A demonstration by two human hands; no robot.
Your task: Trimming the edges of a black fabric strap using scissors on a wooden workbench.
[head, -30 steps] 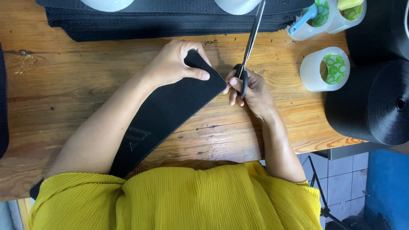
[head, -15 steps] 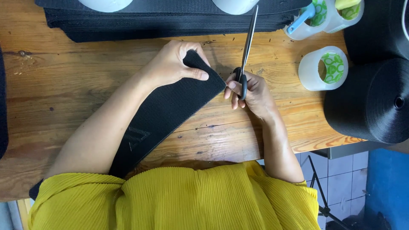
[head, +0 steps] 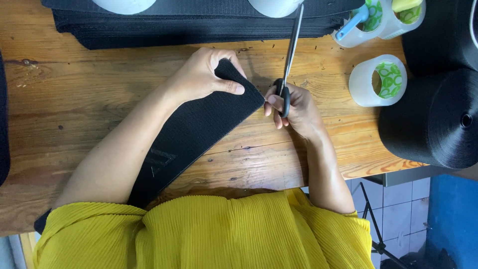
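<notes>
A wide black elastic strap [head: 194,134] lies slanted across the wooden table [head: 74,99], running from my lap up to the middle. My left hand [head: 201,74] grips its upper end, thumb on top and fingers curled behind. My right hand [head: 296,112] sits just right of that end and holds black-handled scissors [head: 290,55] by the loops. The blades are closed and point away from me, toward the far side of the table. The scissors are close to the strap's corner but apart from it.
A stack of black straps [head: 199,25] spans the table's far edge with two white round things on it. Plastic cups [head: 381,79] with green print stand at the right. Large black rolls [head: 438,117] fill the right edge. Tiled floor shows below right.
The scissors' blades have tilted slightly more upright and my right hand has shifted a little. My left hand keeps its grip on the strap's end.
</notes>
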